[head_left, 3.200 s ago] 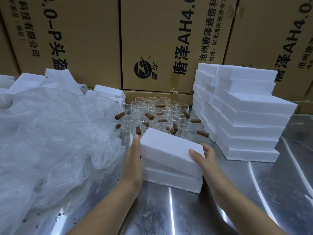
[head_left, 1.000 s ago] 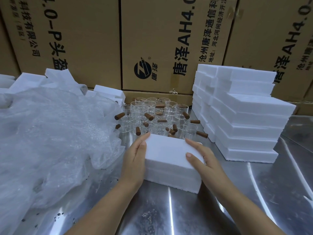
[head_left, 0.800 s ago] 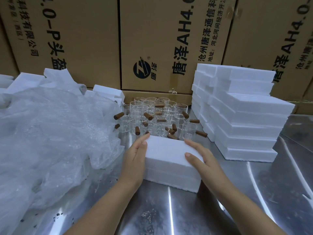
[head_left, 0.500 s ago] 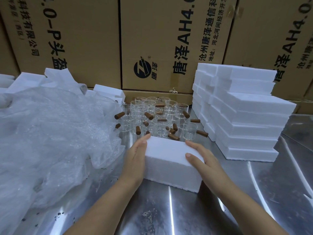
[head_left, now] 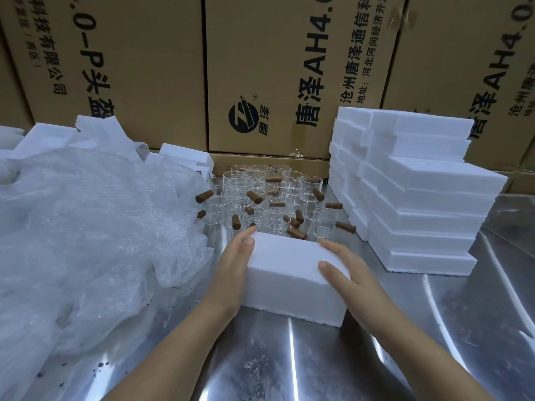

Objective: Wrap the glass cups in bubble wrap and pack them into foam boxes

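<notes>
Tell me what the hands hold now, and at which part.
Both hold the closed foam box on the table: the left hand presses its left end, and the right hand its right end, thumb on top.

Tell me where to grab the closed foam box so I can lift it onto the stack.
Grip the foam box by its two short ends, palms pressing in from left and right, as the left hand and right hand sit now. Its flat sides offer no handles.
</notes>
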